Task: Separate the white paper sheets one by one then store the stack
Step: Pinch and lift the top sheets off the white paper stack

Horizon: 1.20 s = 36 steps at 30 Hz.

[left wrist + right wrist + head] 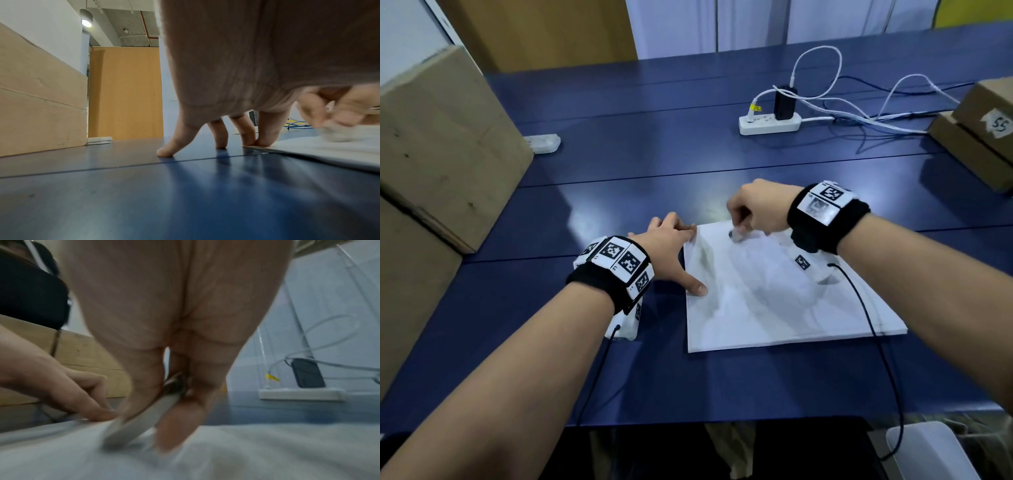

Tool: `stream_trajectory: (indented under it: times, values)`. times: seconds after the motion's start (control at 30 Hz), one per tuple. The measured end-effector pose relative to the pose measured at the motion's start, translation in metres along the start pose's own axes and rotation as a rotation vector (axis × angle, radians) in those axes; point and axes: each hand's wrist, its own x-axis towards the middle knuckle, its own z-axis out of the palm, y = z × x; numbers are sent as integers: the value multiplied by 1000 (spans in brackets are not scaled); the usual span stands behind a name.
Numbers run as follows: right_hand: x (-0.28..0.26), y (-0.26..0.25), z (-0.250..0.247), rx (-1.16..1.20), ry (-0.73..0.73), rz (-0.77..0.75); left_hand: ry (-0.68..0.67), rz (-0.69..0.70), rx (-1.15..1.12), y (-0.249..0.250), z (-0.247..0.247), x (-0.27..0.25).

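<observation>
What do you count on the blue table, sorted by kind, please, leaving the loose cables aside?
Paper stacks: 1
Cardboard boxes: 4, two stacked on the left, two on the right
Power strips: 2
Black chargers: 1
Small white objects pinched in the right hand: 1
Total: 9

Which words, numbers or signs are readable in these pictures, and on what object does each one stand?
"55": handwritten on a white label on the cardboard box at the far right of the table.
Wristband tags: black-and-white square code patterns, with tiny marks too small to read.
Yellow tag on a cable at the power strip: no text can be made out.
</observation>
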Motion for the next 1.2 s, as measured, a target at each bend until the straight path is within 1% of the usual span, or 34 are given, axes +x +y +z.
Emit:
stream_trajectory:
  times: [0.07,0.1,0.13,0.17,0.23,0.27,0.3,0.33,0.37,0.43,0.47,0.5,0.53,0.63,0.67,0.7,0.73,0.83,0.87,0.9,1.0,1.03,1.07,1.1,1.2]
  values:
    - [-10,-5,1,-1,-228,-38,-3,0,-2,0,0,0]
    - [-12,-7,3,-10,-289,-50,-6,-2,-2,0,0,0]
    - [-11,-8,4,-21,-277,-51,-9,-3,-3,0,0,1]
    - [-8,-8,4,-34,-204,-36,-8,0,-1,0,0,1]
    - [0,-5,4,-75,33,12,-6,0,2,0,1,1]
    - [3,-3,3,-91,121,33,-7,-2,2,1,0,0]
    - [3,-2,3,-87,157,39,-7,-4,2,1,0,0]
    - [2,-1,2,-71,134,36,-5,-5,2,0,0,0]
    - [-1,0,0,-44,61,23,-4,-6,3,0,0,0]
    - [-10,-2,-1,-5,-172,0,-7,-8,3,0,-1,0]
    - [-13,-4,0,-14,-263,-10,-9,-7,4,0,-1,0]
    - [-12,-3,1,-31,-284,-12,-12,-5,5,1,-1,0]
    - [-9,-3,2,-54,-235,-5,-13,-4,6,1,0,-1]
    - [3,1,0,-116,87,47,-10,-8,5,2,-2,-2]
    - [3,2,0,-119,137,43,-12,-9,3,3,-2,-3]
    - [1,3,-1,-107,134,33,-11,-7,4,3,-2,-3]
    - [-2,5,-1,-85,75,21,-8,-5,3,3,-1,-3]
    - [-14,0,-1,-33,-237,-18,-8,-10,-4,1,-2,-3]
    - [-14,-1,1,-41,-262,-18,-9,-9,-3,1,-1,-2]
    - [-12,-1,2,-57,-221,-7,-9,-7,0,1,-1,-2]
    - [-3,1,1,-88,61,58,-11,-13,3,3,-2,-3]
    - [-2,2,1,-96,120,59,-12,-14,8,4,-2,-4]
    - [-4,2,1,-94,128,53,-11,-13,13,4,-2,-4]
    - [-6,3,1,-85,83,42,-8,-13,12,3,-2,-4]
    - [-18,-2,1,-38,-204,13,-6,-15,1,3,-1,-3]
